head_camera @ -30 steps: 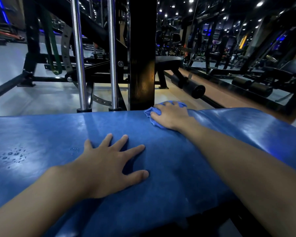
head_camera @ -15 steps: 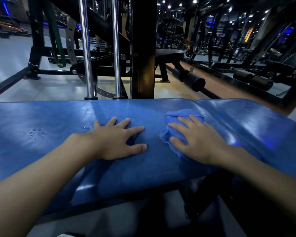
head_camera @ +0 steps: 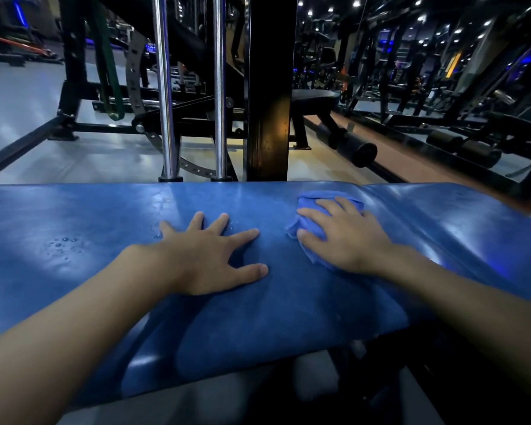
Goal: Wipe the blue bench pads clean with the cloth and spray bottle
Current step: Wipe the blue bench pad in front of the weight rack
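The blue bench pad (head_camera: 288, 302) runs across the whole view in front of me. My left hand (head_camera: 209, 256) lies flat on it near the middle, fingers spread. To its right, my right hand (head_camera: 347, 237) presses a crumpled blue cloth (head_camera: 308, 210) against the pad with straight fingers, close to a seam in the padding. Small water drops (head_camera: 63, 245) sit on the pad at the left. No spray bottle is in view.
A thick black upright post (head_camera: 270, 102) and two chrome guide rods (head_camera: 164, 87) stand just behind the pad's far edge. Black gym machines, a dark bench (head_camera: 314, 96) and foam rollers (head_camera: 354, 148) fill the floor beyond and to the right.
My right hand has dragged the cloth from the pad's far edge back toward me, then slightly away again. My left hand has stayed flat on the pad.
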Motion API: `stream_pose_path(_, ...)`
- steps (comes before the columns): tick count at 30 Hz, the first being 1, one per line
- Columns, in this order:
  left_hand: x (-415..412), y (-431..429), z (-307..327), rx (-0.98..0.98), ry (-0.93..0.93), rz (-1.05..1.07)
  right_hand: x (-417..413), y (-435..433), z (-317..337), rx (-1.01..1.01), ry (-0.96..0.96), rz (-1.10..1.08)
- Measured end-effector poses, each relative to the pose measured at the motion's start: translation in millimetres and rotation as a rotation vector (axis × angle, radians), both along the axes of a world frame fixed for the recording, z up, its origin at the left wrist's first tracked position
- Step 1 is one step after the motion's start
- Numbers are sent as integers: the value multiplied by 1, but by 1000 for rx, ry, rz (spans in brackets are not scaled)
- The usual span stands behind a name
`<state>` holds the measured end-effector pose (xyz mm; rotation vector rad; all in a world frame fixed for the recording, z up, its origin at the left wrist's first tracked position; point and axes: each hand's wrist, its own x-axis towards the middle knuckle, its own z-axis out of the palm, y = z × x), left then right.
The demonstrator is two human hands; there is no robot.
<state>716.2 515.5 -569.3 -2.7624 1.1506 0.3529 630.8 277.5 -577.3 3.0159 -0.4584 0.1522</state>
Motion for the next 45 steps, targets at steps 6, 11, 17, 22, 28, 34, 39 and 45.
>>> stream_pose_path(6,1,0,-3,22,-22,-23,99,-25,3,6,-45,10)
stream_pose_path(11,0,0,-5,26,-46,-23,130,-30,5,84,34,-70)
stream_pose_path(17,-2,0,-3,12,-25,-10,82,-16,10,54,-49,44)
stream_pose_path(22,-2,0,-1,-3,2,9,10,1,0,21,19,48)
stream_pose_path(28,-5,4,1,-47,18,13,-74,27,-2,-85,4,109)
stream_pose_path(34,2,24,8,-94,0,69,-78,30,2,3,28,75)
stream_pose_path(39,12,32,6,4,29,87,-20,21,1,5,-16,86)
stream_pose_path(45,14,31,0,-5,-78,37,82,3,8,65,-22,54)
